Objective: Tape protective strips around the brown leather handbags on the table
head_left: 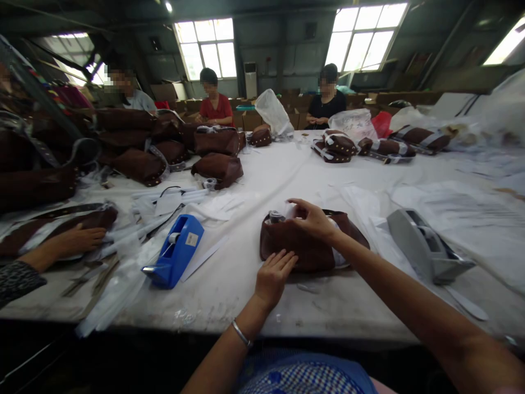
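Observation:
A brown handbag (307, 249) with white wrapping and a studded strap lies on the white-covered table in front of me. My left hand (274, 276) rests with fingers stretched out against the lower front of the bag. Over the bag's top edge, my right hand (314, 219) has its fingers bent together at a pale translucent strip (290, 209); the exact grip is partly hidden. Just left of those fingertips, a grey wrapped end (276, 216) sticks up from the bag. To the left stands a blue tape dispenser (176, 249), and on the right a grey tape dispenser (429, 246).
Brown bags (135, 142) are heaped at the left, with more bags (336, 145) at the back right. A co-worker's hand (80, 241) lies on another bag. Scissors (84, 276) and plastic strips (118, 301) lie nearby. White sheets (459, 213) cover the right side. People sit across the table.

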The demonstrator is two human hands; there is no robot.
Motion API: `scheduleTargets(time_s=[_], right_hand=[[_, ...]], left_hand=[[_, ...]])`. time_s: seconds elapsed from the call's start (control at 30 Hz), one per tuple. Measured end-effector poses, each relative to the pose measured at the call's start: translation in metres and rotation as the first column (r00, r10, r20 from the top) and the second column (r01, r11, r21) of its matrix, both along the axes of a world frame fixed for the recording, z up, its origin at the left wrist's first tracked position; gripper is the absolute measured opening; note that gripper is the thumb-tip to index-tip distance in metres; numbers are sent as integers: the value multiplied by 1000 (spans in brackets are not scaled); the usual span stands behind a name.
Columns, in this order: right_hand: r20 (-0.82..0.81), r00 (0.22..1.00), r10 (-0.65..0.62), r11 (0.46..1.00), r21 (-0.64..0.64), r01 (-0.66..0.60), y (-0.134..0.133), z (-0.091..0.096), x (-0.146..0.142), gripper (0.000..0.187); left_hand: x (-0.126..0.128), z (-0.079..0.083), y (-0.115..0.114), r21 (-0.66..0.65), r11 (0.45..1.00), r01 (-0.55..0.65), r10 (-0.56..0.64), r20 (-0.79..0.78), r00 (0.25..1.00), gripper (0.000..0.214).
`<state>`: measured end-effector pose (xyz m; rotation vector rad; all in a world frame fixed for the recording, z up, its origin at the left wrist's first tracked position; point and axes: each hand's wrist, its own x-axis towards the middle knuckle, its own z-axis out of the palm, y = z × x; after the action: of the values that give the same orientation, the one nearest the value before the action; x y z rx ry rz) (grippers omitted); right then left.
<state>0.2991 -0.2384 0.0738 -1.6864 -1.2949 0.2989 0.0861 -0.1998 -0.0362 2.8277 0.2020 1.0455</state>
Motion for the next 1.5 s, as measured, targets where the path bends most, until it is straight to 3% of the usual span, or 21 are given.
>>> scheduleTargets(time_s=[0.1,0.2,0.3,0.4,0.47,0.53,0.6,0.67,0.73,0.87,0.93,1.03,1.13,1.17,1.23,1.3,1.33,1.4,1.43,1.47,1.5], right_hand=[[85,996,-7,1000,22,5,-33,-9,-25,55],[160,981,108,991,67,-120,-62,-30,-46,34],[250,952,175,966,144,-216,-78,-61,-59,26],[347,930,124,945,246,-217,-84,-83,-67,31],[392,914,103,933,281,-225,-89,-87,-71,31],[392,910,136,933,260,-251,-99,-83,-75,28],[341,935,99,956,229,-185,-117,-78,-78,25],[296,953,-60,981,195,1,-139,-78,-80,24],[323,923,-208,977,113,180,-159,-85,-81,25],[493,848,-196,959,-86,271,-172,-107,-87,38],[510,839,-190,956,-99,277,-166,-112,-92,24],[357,899,-255,951,-74,299,-154,-109,-105,11],[-66,951,-301,939,-197,283,-149,-102,-126,17],[-250,920,-301,938,-254,238,-149,-100,-134,21],[-572,765,-296,938,-325,120,-153,-97,-148,29],[-711,644,-283,925,-380,-13,-159,-93,-158,32],[-694,670,-264,905,-418,-76,-162,-90,-160,33],[-439,873,-213,856,-514,-49,-168,-83,-158,33],[-212,957,-196,852,-520,59,-169,-79,-154,31],[35,980,-198,867,-459,192,-168,-75,-148,27],[251,944,-213,893,-343,293,-164,-72,-140,23]], left_hand=[[-1,-5,2,30,999,11,-12,22,1000,42],[-1,-12,4,38,999,21,-23,60,998,42],[-2,-13,4,-64,998,-13,18,83,996,41],[-4,-9,1,-232,968,-93,111,70,991,44],[-6,-5,0,-269,956,-113,129,45,991,51],[-7,-2,1,-229,971,-61,63,4,998,57],[-7,0,4,-180,984,14,-24,-51,998,59],[-5,3,7,-165,985,44,-61,-99,993,60],[-3,8,10,-173,984,36,-59,-131,990,62],[2,23,15,-197,980,22,-56,-166,985,61],[4,29,17,-203,979,16,-53,-178,983,60],[4,35,19,-195,981,22,-60,-191,980,59],[2,37,20,-180,983,36,-71,-189,979,59],[1,36,20,-175,984,41,-74,-186,980,60],[-1,33,19,-163,985,50,-80,-178,981,61],[-3,28,18,-150,987,56,-82,-169,982,62],[-5,24,17,-143,988,59,-83,-165,983,63],[-7,15,14,-132,989,64,-84,-154,984,64],[-8,11,13,-128,990,65,-84,-147,986,65],[-9,7,12,-124,990,65,-82,-139,987,66],[-9,4,12,-120,991,63,-79,-130,988,66]])
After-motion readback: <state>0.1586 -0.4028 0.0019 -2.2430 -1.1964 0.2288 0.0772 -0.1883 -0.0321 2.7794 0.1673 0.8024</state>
